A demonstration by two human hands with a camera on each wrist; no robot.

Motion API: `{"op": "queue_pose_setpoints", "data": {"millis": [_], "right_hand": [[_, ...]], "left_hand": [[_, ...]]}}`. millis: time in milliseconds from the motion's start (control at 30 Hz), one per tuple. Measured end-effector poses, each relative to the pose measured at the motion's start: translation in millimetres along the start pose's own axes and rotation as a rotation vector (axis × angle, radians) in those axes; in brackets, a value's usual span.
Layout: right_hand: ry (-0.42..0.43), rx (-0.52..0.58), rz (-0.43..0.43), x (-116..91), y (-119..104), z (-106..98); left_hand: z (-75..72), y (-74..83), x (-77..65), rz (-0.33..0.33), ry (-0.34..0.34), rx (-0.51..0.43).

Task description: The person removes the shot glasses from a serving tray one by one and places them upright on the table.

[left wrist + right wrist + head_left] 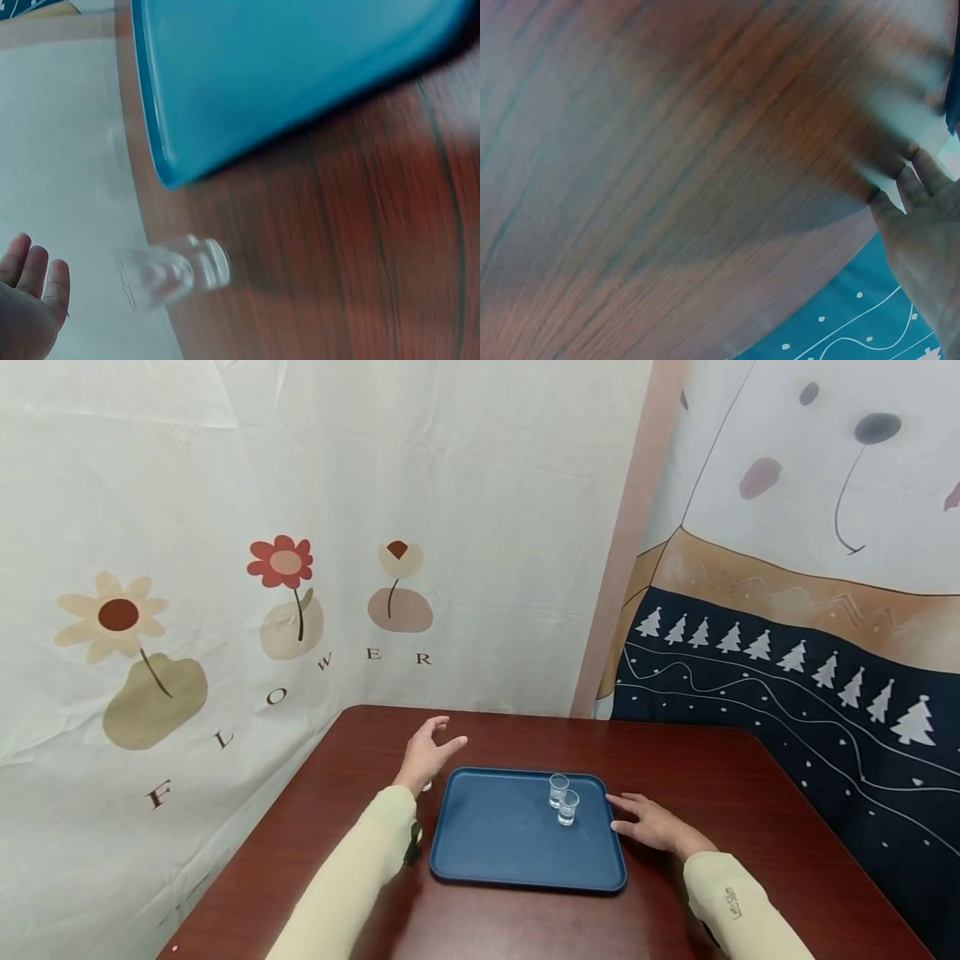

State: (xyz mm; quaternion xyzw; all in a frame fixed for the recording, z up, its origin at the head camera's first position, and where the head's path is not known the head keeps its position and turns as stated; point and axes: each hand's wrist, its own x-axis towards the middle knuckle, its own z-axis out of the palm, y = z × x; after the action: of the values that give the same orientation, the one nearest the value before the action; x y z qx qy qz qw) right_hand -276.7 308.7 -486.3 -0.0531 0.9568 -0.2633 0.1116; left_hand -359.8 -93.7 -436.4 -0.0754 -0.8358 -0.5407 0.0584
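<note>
Head: blue tray point(517, 852) on the tabletop point(517, 922). Farther shot glass point(558, 789) and nearer shot glass point(567, 809) both upright on it, about 1 o'clock from tray centre. They overlap in view, so can't tell if they touch; contents hard to make out. Left hand point(426, 755) at tray's 10 o'clock, off the tray, thumb and fingers apart, nothing gripped. Third shot glass point(427, 786) is mostly covered by the left wrist, only a sliver shows. Dark item point(412, 843) at the left cuff, half hidden, can't identify. Right hand point(651, 827) at 3 o'clock, fingers spread, tips at the tray edge; contact unclear.

Left wrist: third glass shows whole at 7 o'clock of frame, blurred, beside the tray corner, base on the wood. Left hand at 8 o'clock, clear of it, cut off by frame edge, thumb out of view. Tray cropped at 12 to 1.

Right wrist: right hand at 4 o'clock, cropped, fingertips in dark shadow. Only a dark tray sliver at 2 o'clock. Patterned cloth point(840, 315) at 5, cut off.
</note>
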Motion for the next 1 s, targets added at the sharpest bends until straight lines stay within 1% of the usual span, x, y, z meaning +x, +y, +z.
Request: {"op": "queue_pose_setpoints", "data": {"millis": [100,167,300,433,567,667,800,1000], "right_hand": [[0.001,0.002,0.002,-0.1,-0.3,0.0],[0.000,0.002,0.005,-0.1,-0.5,0.0],[0.001,0.004,0.004,-0.4,-0.3,0.5],[0.002,0.004,0.001,-0.8,-0.1,0.8],[0.005,0.006,-0.003,-0.5,0.0,0.2],[0.005,0.015,0.003,-0.4,-0.3,-0.4],[0.002,0.018,0.006,-0.3,0.1,-0.3],[0.004,0.016,0.001,-1.2,-0.2,-0.1]], "left_hand": [[8.4,5.4,-1.8,0.020,-0.008,-0.001],[13.8,7.2,-3.2,0.023,-0.011,0.021],[25.7,11.0,-7.5,0.035,-0.030,0.030],[38.5,16.1,-13.7,0.058,-0.061,-0.011],[52.4,19.5,-19.9,0.072,-0.076,-0.028],[62.3,21.2,-25.4,0.075,-0.088,-0.029],[74.7,22.7,-35.5,0.072,-0.125,-0.028],[94.3,21.3,-48.7,0.061,-0.169,-0.025]]}}
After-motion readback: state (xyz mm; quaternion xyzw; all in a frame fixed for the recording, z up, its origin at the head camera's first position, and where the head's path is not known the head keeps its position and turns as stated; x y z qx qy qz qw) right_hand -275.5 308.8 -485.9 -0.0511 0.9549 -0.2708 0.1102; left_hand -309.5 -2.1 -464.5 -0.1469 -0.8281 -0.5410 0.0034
